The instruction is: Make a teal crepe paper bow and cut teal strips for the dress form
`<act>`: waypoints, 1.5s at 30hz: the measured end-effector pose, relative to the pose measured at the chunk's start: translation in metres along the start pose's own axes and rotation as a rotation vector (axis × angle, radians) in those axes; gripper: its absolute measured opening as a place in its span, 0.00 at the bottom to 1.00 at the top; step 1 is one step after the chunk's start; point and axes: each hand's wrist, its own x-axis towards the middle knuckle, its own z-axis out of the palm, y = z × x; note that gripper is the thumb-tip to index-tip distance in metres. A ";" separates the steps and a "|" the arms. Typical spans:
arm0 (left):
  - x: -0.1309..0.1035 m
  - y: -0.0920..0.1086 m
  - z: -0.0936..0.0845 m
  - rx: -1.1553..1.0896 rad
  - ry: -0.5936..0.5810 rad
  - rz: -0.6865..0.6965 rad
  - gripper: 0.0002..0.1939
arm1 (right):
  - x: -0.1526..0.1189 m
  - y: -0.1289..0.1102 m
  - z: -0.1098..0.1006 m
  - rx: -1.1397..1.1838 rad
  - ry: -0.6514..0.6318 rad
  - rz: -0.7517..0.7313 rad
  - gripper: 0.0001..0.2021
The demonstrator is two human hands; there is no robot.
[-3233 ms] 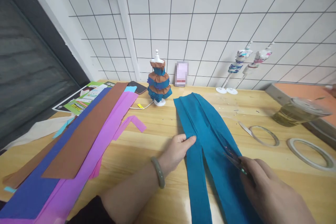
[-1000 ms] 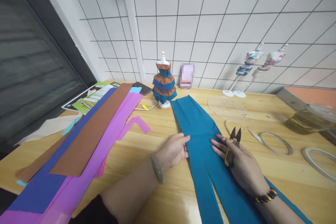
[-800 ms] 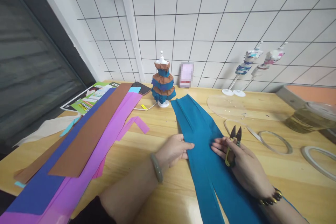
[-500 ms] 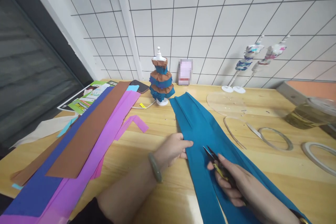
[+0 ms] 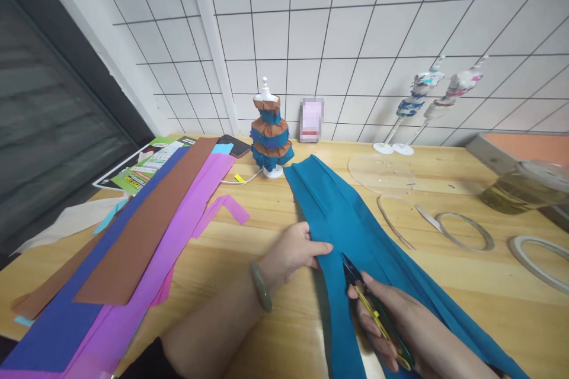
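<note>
A long sheet of teal crepe paper [image 5: 342, 204] lies slantwise over the table, with a slit running up from its near end. My left hand [image 5: 296, 251] pinches its left edge, thumb on top and fingers underneath. In my right hand [image 5: 391, 314] are yellow-handled thread snips [image 5: 377, 315], their dark blades at the head of the slit. Behind the paper stands a small dress form [image 5: 271, 130] wrapped in ruffled brown and teal bands.
Brown, blue and purple paper strips [image 5: 151, 219] pile up at left over printed sheets. At right lie tape rings [image 5: 464, 231], a clear disc [image 5: 380, 173] and a cup of yellowish liquid [image 5: 515, 189]. Two more dress forms [image 5: 420, 95] lean by the tiled wall.
The snips' blades have gone from lying apart above the paper to the slit's head. The gap between the two paper strips looks wider near me. My left hand keeps its pinch.
</note>
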 end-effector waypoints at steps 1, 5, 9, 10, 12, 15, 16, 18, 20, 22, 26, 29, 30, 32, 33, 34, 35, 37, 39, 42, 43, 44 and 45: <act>0.000 0.000 0.000 0.004 0.000 0.002 0.21 | 0.001 -0.001 0.001 0.004 0.005 -0.009 0.20; -0.003 0.002 0.003 -0.017 -0.011 0.010 0.20 | 0.006 -0.005 0.005 0.003 0.021 -0.053 0.21; -0.005 0.004 0.005 -0.064 -0.043 0.005 0.19 | 0.006 -0.009 0.009 -0.018 0.029 -0.082 0.21; -0.006 0.004 0.006 -0.077 -0.050 0.008 0.19 | 0.007 -0.009 0.010 -0.023 0.031 -0.088 0.20; -0.007 0.005 0.007 -0.100 -0.057 0.016 0.18 | 0.008 -0.009 0.011 -0.029 0.038 -0.101 0.21; -0.007 0.006 0.008 -0.127 -0.056 0.014 0.19 | 0.010 -0.009 0.012 -0.037 0.042 -0.118 0.22; -0.007 0.006 0.009 -0.136 -0.053 0.015 0.19 | 0.012 -0.009 0.012 -0.036 0.041 -0.122 0.23; -0.007 0.005 0.009 -0.153 -0.053 0.024 0.18 | 0.014 -0.008 0.012 -0.025 0.041 -0.132 0.23; -0.006 0.005 0.009 -0.167 -0.052 0.038 0.17 | 0.016 -0.008 0.012 -0.010 0.043 -0.137 0.23; -0.005 0.004 0.009 -0.178 -0.057 0.049 0.17 | 0.017 -0.008 0.011 -0.006 0.043 -0.140 0.23; -0.005 0.004 0.009 -0.185 -0.056 0.045 0.19 | 0.018 -0.007 0.010 -0.007 0.044 -0.141 0.22; -0.005 0.004 0.009 -0.189 -0.047 0.043 0.19 | 0.019 -0.007 0.009 -0.012 0.037 -0.144 0.21; -0.004 0.004 0.009 -0.193 -0.044 0.042 0.19 | 0.020 -0.007 0.008 -0.023 0.036 -0.151 0.21; -0.004 0.003 0.008 -0.203 -0.042 0.037 0.18 | 0.021 -0.007 0.006 -0.061 0.040 -0.168 0.21; -0.004 0.003 0.008 -0.208 -0.043 0.036 0.18 | 0.021 -0.007 0.006 -0.083 0.043 -0.175 0.22; -0.004 0.003 0.008 -0.214 -0.044 0.034 0.18 | 0.021 -0.007 0.005 -0.106 0.048 -0.180 0.22; -0.004 0.004 0.008 -0.220 -0.040 0.033 0.18 | 0.021 -0.007 0.005 -0.126 0.052 -0.182 0.23; -0.003 0.005 0.008 -0.231 -0.020 0.026 0.18 | 0.021 -0.008 0.005 -0.158 0.060 -0.185 0.23; -0.003 0.005 0.009 -0.235 -0.002 0.016 0.18 | 0.020 -0.010 0.005 -0.180 0.067 -0.186 0.23; -0.004 0.006 0.009 -0.236 -0.002 0.009 0.17 | 0.021 -0.011 0.004 -0.193 0.073 -0.177 0.23; -0.003 0.006 0.009 -0.237 -0.003 0.007 0.17 | 0.021 -0.011 0.004 -0.195 0.073 -0.172 0.22; -0.003 0.005 0.009 -0.238 -0.001 0.005 0.17 | 0.022 -0.011 0.004 -0.198 0.074 -0.169 0.22; -0.003 0.005 0.009 -0.237 0.001 0.002 0.17 | 0.022 -0.011 0.004 -0.204 0.075 -0.170 0.22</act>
